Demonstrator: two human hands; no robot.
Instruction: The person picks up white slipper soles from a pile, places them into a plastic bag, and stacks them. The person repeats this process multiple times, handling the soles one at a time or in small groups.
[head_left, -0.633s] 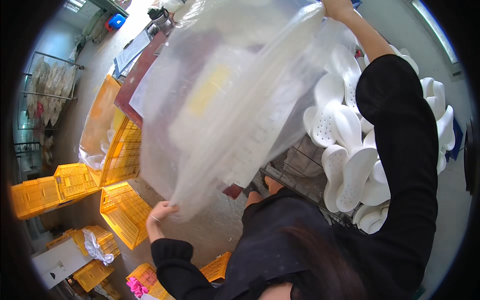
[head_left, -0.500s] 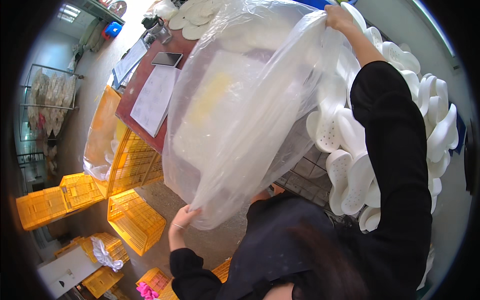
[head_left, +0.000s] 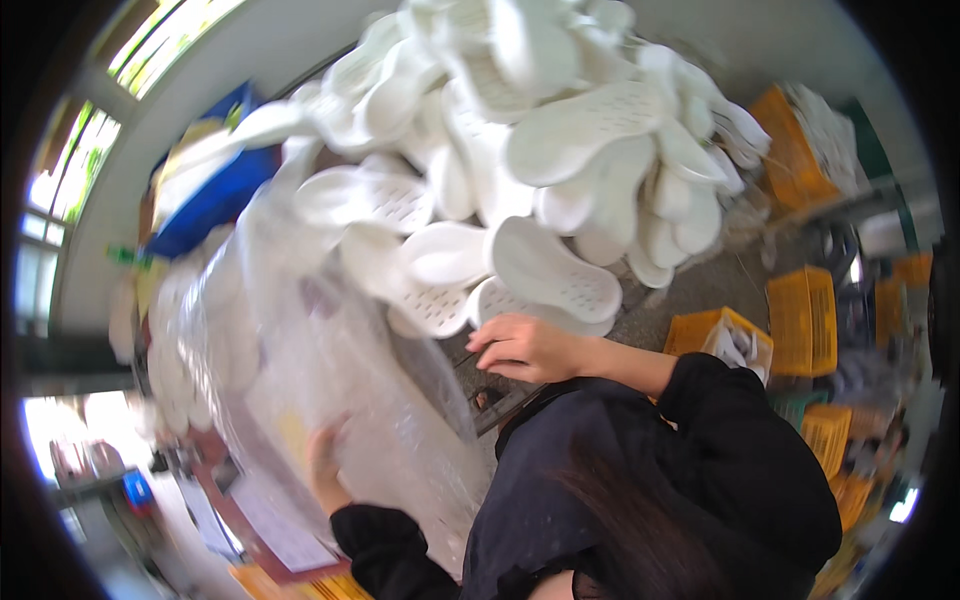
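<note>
A large clear plastic bag (head_left: 370, 420) hangs and spreads at the left, its film reaching up towards the pile. My left hand (head_left: 325, 462) is against this bag, smeared by motion, and its grip is unclear. In front of my body, my right hand (head_left: 530, 348) hovers with loosely bent fingers slightly apart and nothing visible in them. Just beyond it lie white foam shoe insoles (head_left: 555, 270) with small holes, heaped in a big pile. Whether the right fingertips touch the nearest insole cannot be made out.
A red-topped table (head_left: 300, 572) with papers (head_left: 280, 525) stands at the lower left. A blue bin (head_left: 220, 205) is behind the bag. Yellow crates (head_left: 803, 320) stand on the right, one holding white material. White round pieces (head_left: 178, 350) are stacked left of the bag.
The view has swung right towards the insole pile. My right hand has let go of the bag's raised edge and come down beside the insoles. The bag has sunk.
</note>
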